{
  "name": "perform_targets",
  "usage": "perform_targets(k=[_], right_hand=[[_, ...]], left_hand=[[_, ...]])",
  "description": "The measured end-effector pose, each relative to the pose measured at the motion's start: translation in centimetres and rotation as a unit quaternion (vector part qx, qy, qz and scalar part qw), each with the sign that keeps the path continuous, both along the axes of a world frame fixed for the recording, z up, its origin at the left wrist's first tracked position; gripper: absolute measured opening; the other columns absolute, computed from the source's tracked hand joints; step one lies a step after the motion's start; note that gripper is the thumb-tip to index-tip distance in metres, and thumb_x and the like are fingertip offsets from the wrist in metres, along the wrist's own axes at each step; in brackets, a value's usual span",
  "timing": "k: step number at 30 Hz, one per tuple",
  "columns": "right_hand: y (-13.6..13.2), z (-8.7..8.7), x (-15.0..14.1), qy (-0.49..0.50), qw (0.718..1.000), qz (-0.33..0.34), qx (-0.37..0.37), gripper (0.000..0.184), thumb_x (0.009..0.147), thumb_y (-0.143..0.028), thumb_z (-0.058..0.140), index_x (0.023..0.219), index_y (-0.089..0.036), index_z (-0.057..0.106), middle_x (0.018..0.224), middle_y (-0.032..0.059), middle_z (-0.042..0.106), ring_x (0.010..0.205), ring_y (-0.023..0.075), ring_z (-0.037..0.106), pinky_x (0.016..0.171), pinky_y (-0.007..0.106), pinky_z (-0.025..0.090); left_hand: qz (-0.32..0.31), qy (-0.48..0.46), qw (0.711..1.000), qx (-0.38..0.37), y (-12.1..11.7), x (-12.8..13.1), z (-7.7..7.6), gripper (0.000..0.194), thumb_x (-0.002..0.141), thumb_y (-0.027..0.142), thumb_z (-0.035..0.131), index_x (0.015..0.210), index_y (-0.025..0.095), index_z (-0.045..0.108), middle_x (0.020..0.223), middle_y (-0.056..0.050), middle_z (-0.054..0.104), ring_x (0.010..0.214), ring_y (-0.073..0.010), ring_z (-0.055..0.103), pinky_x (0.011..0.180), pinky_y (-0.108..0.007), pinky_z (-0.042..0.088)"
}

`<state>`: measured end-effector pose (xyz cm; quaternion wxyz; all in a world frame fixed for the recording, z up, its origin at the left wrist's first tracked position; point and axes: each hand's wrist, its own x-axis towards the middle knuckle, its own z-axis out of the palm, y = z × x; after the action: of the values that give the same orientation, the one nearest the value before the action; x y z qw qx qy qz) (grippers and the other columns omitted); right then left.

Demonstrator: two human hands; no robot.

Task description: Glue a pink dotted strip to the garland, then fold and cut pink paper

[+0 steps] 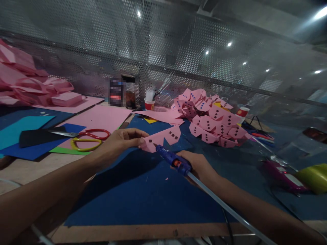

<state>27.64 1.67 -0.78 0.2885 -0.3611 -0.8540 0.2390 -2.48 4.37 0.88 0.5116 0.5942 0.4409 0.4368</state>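
Between the thumb and fingers of my left hand (129, 139) is the left end of a pink paper cutout (160, 139), which has dark square marks and a V-shaped notch. My right hand (198, 165) is wrapped round a blue glue gun (173, 160). A long clear glue stick (219, 200) sticks out of the gun's back end. The gun's nozzle is at the cutout's lower edge, near the notch; whether it touches the paper I cannot tell. Both hands are above a dark blue sheet (143, 204) on the table.
Folded pink pieces with square marks (214, 122) are heaped behind my right hand. Scissors (87, 139) with red and yellow handles lie on coloured sheets at left. More pink paper shapes (33, 81) are piled far left. A paper cup (149, 103) and a magenta tool (283, 175) stand around.
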Motion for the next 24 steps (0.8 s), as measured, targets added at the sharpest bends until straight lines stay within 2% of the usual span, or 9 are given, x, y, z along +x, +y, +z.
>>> perform_targets(k=[5, 13, 24], right_hand=[[0.1, -0.4, 0.0, -0.011, 1.000, -0.022, -0.001, 0.023, 0.084, -0.021, 0.072, 0.106, -0.025, 0.069, 0.088, 0.0001, 0.073, 0.075, 0.0185, 0.068, 0.063, 0.024, 0.047], [-0.4, 0.8, -0.2, -0.037, 0.999, -0.026, -0.020, 0.010, 0.086, -0.024, 0.070, 0.095, -0.024, 0.067, 0.083, 0.0009, 0.070, 0.072, 0.0175, 0.065, 0.059, 0.024, 0.042], [-0.5, 1.6, -0.2, -0.076, 0.996, -0.036, -0.042, 0.014, 0.082, -0.027, 0.071, 0.093, -0.023, 0.064, 0.081, 0.0007, 0.069, 0.070, 0.0174, 0.061, 0.059, 0.024, 0.036]], left_hand=[[-0.004, -0.005, 1.000, 0.005, 0.0, 0.0, 0.1, 0.024, 0.081, 0.035, 0.083, 0.101, 0.024, 0.079, 0.099, -0.003, 0.079, 0.088, -0.0162, 0.070, 0.085, -0.026, 0.054], [-0.006, -0.004, 1.000, 0.005, 0.3, -0.3, -0.4, 0.023, 0.080, 0.034, 0.083, 0.101, 0.024, 0.079, 0.098, -0.002, 0.079, 0.087, -0.0151, 0.070, 0.085, -0.024, 0.054], [-0.012, -0.015, 1.000, -0.003, 0.2, -0.2, -0.3, 0.025, 0.079, 0.036, 0.084, 0.101, 0.024, 0.079, 0.098, -0.004, 0.079, 0.087, -0.0173, 0.072, 0.083, -0.026, 0.056]])
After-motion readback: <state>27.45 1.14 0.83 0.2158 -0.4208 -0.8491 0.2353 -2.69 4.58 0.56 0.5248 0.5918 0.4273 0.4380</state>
